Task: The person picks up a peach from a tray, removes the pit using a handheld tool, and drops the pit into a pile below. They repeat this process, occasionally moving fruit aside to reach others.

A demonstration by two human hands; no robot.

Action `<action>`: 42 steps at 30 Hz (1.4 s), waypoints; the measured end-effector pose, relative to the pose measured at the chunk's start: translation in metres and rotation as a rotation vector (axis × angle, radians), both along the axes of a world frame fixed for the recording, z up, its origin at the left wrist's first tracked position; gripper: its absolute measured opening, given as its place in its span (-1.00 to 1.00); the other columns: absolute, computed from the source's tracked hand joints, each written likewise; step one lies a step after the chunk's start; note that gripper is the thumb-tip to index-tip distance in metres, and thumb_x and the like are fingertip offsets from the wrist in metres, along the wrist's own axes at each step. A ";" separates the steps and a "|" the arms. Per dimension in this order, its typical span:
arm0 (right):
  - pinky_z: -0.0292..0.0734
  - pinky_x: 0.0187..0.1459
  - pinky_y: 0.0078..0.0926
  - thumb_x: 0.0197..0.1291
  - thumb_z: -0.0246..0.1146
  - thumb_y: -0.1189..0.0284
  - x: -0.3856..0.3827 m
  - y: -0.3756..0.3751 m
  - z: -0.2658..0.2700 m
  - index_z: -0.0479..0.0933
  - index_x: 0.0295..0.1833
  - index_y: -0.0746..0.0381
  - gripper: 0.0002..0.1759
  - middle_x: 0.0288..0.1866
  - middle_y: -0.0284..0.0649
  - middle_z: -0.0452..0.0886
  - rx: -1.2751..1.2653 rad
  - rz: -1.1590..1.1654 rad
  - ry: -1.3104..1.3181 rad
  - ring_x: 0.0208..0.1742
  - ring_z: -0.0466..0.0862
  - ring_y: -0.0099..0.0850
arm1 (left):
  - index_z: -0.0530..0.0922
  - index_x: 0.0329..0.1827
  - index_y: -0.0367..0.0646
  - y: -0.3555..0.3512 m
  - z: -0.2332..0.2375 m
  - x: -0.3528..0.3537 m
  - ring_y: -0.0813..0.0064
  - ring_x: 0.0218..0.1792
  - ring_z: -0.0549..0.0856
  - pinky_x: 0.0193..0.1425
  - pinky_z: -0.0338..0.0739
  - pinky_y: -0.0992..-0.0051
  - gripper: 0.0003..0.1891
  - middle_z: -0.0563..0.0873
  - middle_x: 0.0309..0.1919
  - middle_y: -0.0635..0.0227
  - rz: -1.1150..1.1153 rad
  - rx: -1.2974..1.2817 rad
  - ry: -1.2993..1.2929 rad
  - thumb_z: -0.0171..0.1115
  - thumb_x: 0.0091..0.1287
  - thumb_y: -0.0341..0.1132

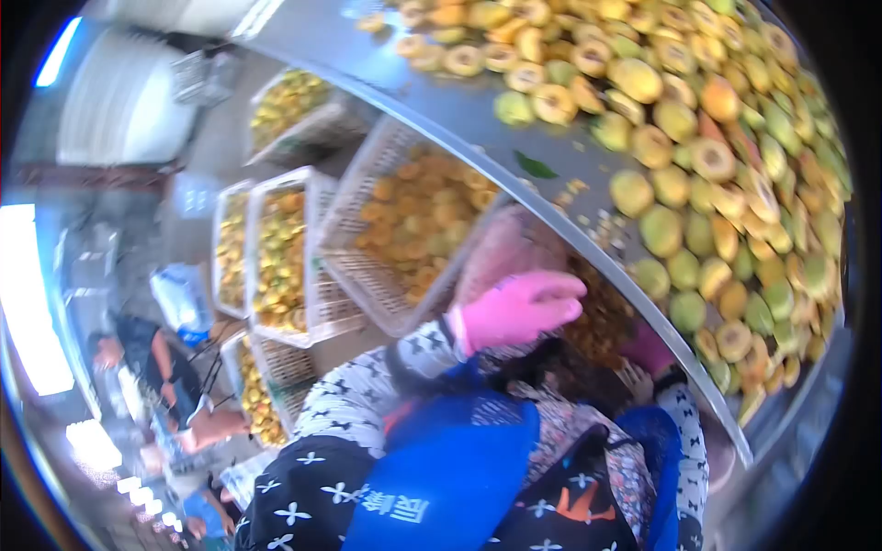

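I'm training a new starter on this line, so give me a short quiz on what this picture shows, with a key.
1. True or false: the person's left hand is gloved in blue.

2. Which of these lies on the metal table?
A. a knife
B. a green leaf
C. a towel

3. Fill in the blank: the crate nearest the left hand holds yellow-orange ____.

Key:
1. False; it is gloved in pink.
2. B.
3. Fruit.
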State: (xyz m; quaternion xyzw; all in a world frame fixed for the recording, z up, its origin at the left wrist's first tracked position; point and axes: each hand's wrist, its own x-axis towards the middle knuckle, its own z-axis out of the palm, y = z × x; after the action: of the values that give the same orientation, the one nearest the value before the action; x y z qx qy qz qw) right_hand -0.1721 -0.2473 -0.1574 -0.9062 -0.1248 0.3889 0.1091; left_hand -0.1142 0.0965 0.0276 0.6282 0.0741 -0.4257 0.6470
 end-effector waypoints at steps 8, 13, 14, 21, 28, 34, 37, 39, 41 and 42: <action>0.42 -0.45 -0.65 0.08 0.39 0.44 -0.025 0.073 0.227 0.43 0.30 0.26 -0.38 -0.30 -0.38 0.59 1.106 -0.959 0.461 -0.45 0.55 -0.62 | 0.21 0.56 -0.27 -0.040 0.004 -0.015 0.43 0.27 0.53 0.36 0.42 0.44 -0.33 0.53 0.30 0.20 -0.212 -0.152 -0.019 0.21 0.50 -0.15; 0.36 -0.50 -0.67 0.14 0.39 0.42 -0.039 0.064 0.216 0.43 0.29 0.25 -0.42 -0.31 -0.36 0.57 1.154 -1.025 0.265 -0.49 0.51 -0.65 | 0.32 0.48 -0.26 -0.087 -0.009 -0.031 0.47 0.12 0.64 0.17 0.58 0.45 -0.43 0.63 0.17 0.25 -0.248 -0.362 0.071 0.22 0.48 -0.22; 0.50 -0.40 -0.53 0.15 0.42 0.37 -0.046 0.065 0.219 0.48 0.21 0.28 -0.47 -0.26 -0.22 0.64 1.004 -1.036 0.168 -0.41 0.63 -0.49 | 0.35 0.46 -0.27 -0.088 -0.003 -0.035 0.47 0.07 0.67 0.10 0.62 0.45 -0.45 0.65 0.14 0.25 -0.228 -0.330 0.060 0.22 0.48 -0.24; 0.59 -0.10 -0.15 0.22 0.37 0.24 -0.080 0.054 0.165 0.49 0.12 0.33 -0.52 -0.07 -0.01 0.68 0.682 -0.682 -1.051 -0.10 0.70 -0.03 | 0.50 0.27 -0.23 -0.079 -0.016 -0.020 0.33 -0.13 0.75 -0.14 0.69 0.44 -0.58 0.73 -0.06 0.13 0.067 -0.456 0.018 0.07 0.51 -0.13; 0.48 -0.58 -0.43 0.30 0.32 0.19 -0.083 0.052 0.191 0.45 -0.06 0.31 -0.61 -0.44 -0.23 0.58 0.820 -1.020 0.167 -0.61 0.58 -0.45 | 0.47 0.37 -0.09 -0.090 0.002 -0.006 0.18 -0.04 0.71 0.01 0.61 0.30 -0.48 0.68 0.12 0.11 0.181 -0.665 0.071 -0.02 0.53 0.06; 0.57 -0.28 -0.11 0.26 0.33 0.26 -0.090 0.070 0.211 0.45 -0.09 0.22 -0.70 -0.32 -0.02 0.63 0.656 -0.686 -0.795 -0.23 0.66 0.02 | 0.48 0.33 -0.14 -0.102 0.010 -0.013 0.20 0.01 0.67 0.10 0.58 0.26 -0.47 0.67 0.09 0.12 0.179 -0.662 0.095 -0.03 0.53 0.06; 0.55 -0.32 -0.07 0.25 0.33 0.25 -0.074 0.076 0.207 0.42 -0.12 0.20 -0.70 -0.36 -0.04 0.60 0.546 -0.582 -0.995 -0.28 0.66 0.01 | 0.48 0.31 -0.18 -0.114 0.025 -0.024 0.22 0.00 0.66 0.13 0.57 0.25 -0.49 0.67 0.05 0.13 0.189 -0.603 0.042 -0.05 0.55 0.04; 0.54 -0.34 -0.05 0.26 0.33 0.23 -0.069 0.073 0.208 0.40 -0.13 0.20 -0.68 -0.38 -0.04 0.58 0.533 -0.575 -0.937 -0.31 0.65 0.01 | 0.48 0.31 -0.20 -0.122 0.024 -0.028 0.23 0.00 0.66 0.15 0.56 0.25 -0.49 0.67 0.04 0.14 0.162 -0.609 -0.142 -0.08 0.57 0.02; 0.54 -0.35 -0.05 0.27 0.32 0.21 -0.068 0.073 0.207 0.40 -0.12 0.21 -0.67 -0.38 -0.03 0.58 0.569 -0.556 -0.916 -0.32 0.65 0.01 | 0.46 0.31 -0.23 -0.122 0.021 -0.030 0.28 0.03 0.64 0.17 0.56 0.28 -0.54 0.65 0.05 0.14 0.150 -0.637 -0.183 -0.09 0.58 -0.07; 0.54 -0.34 -0.06 0.28 0.31 0.20 -0.066 0.070 0.204 0.40 -0.10 0.23 -0.65 -0.36 -0.03 0.59 0.584 -0.526 -0.876 -0.31 0.65 0.02 | 0.44 0.32 -0.24 -0.122 0.020 -0.028 0.31 0.06 0.63 0.19 0.56 0.32 -0.58 0.63 0.06 0.13 0.147 -0.669 -0.139 -0.07 0.59 -0.15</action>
State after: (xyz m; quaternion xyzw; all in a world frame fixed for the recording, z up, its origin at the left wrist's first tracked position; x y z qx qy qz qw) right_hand -0.2376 -0.1773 0.0463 -0.9154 -0.0311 -0.1125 0.3854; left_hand -0.1423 -0.0255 0.0479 0.4019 -0.0686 -0.3348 0.8495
